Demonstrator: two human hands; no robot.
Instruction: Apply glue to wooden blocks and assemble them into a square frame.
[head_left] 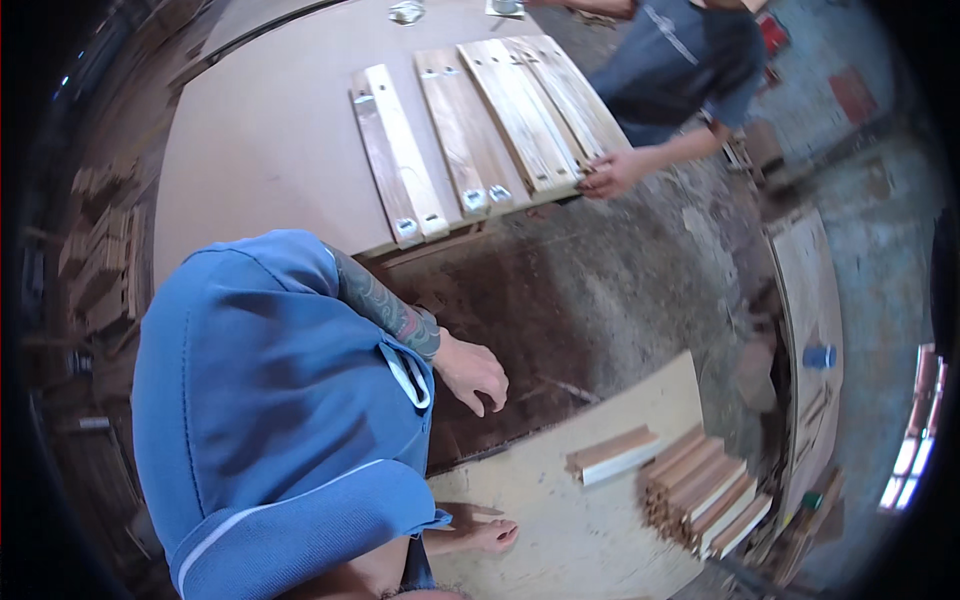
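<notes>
My left hand [472, 374], on a tattooed forearm, hangs loosely over the dark floor between two work surfaces. Its fingers droop a little apart, and nothing shows in them. Lower down, my right hand [496, 535] is over the pale board [560, 520], its fingers curled in with no object visible. Whether it touches the board I cannot tell. To its right on that board lie a single wooden strip [613, 455] and a stack of wooden strips [700, 485]. My blue sleeve and collar cover much of the lower left.
Across the gap, a large table [260, 130] bears several wooden slats [515, 110] with dark holes near their ends. A co-worker [670, 75] in a dark shirt stands there, one hand [612, 174] at a slat's end. A blue cylinder [819, 356] is on a panel at right.
</notes>
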